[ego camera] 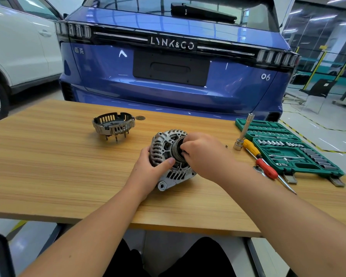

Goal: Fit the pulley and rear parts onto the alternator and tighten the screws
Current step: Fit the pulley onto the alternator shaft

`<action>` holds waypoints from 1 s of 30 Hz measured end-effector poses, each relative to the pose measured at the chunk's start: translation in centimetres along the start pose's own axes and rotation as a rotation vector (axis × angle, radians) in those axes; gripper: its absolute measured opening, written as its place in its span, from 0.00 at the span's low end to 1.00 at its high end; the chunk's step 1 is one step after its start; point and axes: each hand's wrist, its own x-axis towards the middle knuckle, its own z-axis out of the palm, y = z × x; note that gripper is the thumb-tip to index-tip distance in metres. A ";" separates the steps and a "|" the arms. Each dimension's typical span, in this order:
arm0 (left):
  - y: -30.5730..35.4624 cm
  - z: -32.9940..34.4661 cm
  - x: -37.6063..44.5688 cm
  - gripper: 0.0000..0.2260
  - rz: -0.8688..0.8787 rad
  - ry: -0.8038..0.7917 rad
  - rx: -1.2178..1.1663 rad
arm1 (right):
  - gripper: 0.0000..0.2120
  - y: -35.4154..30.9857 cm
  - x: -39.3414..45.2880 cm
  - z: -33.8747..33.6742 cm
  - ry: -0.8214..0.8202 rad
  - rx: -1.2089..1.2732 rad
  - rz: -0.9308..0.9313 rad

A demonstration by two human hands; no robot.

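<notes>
Centrally on the counter lies the alternator; the left hand clasps its housing at eight o'clock, thumb across the face; the right hand, at three o'clock, pinches the pulley at the hub; the rear cover sits apart at ten o'clock.
</notes>
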 end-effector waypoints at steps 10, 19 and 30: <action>0.1 0.0 -0.2 0.26 0.009 0.000 -0.013 | 0.09 0.5 0.1 -0.5 0.016 -0.081 -0.129; 0.2 -0.1 -0.2 0.25 0.022 -0.014 -0.027 | 0.10 0.8 0.4 -1.5 0.072 -0.067 -0.233; 0.1 0.0 -0.1 0.28 0.031 -0.004 -0.038 | 0.10 0.7 -0.1 0.1 0.127 0.064 0.157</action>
